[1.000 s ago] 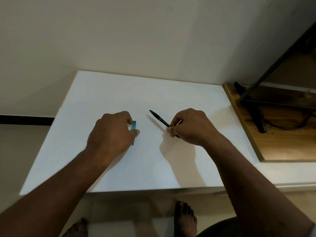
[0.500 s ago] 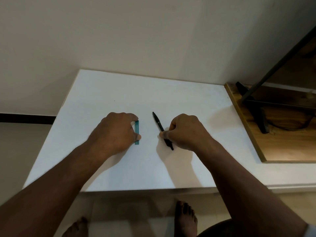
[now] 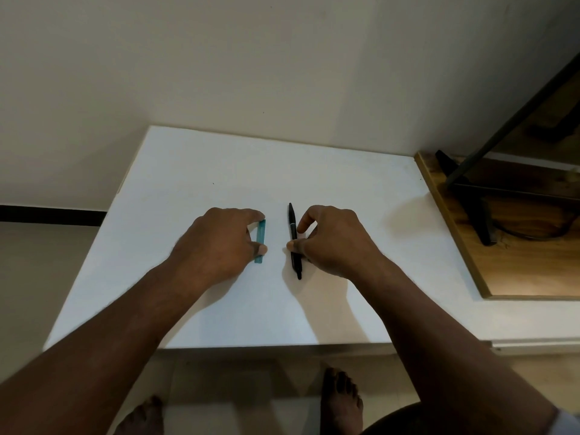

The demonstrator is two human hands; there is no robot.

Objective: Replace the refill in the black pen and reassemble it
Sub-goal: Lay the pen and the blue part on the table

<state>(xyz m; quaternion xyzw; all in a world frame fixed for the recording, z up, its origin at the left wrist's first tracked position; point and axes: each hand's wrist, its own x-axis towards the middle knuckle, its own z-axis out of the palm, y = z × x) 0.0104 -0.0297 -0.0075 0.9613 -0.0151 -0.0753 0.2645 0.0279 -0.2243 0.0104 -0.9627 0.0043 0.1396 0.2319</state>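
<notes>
Right hand (image 3: 332,243): thumb and fingers pinched on the black pen (image 3: 294,240) at mid-barrel — pen lies flat on the white table (image 3: 345,189), running near-to-far. Left hand (image 3: 219,243): thumb and forefinger closed on the ends of a teal strip (image 3: 260,241), possibly a refill pack — too blurred to say. The two items lie near each other, roughly parallel, apart.

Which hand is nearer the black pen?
Right. The right hand has its fingers on the black pen lying on the white table. The left hand sits to the pen's left, fingers on the teal piece.
</notes>
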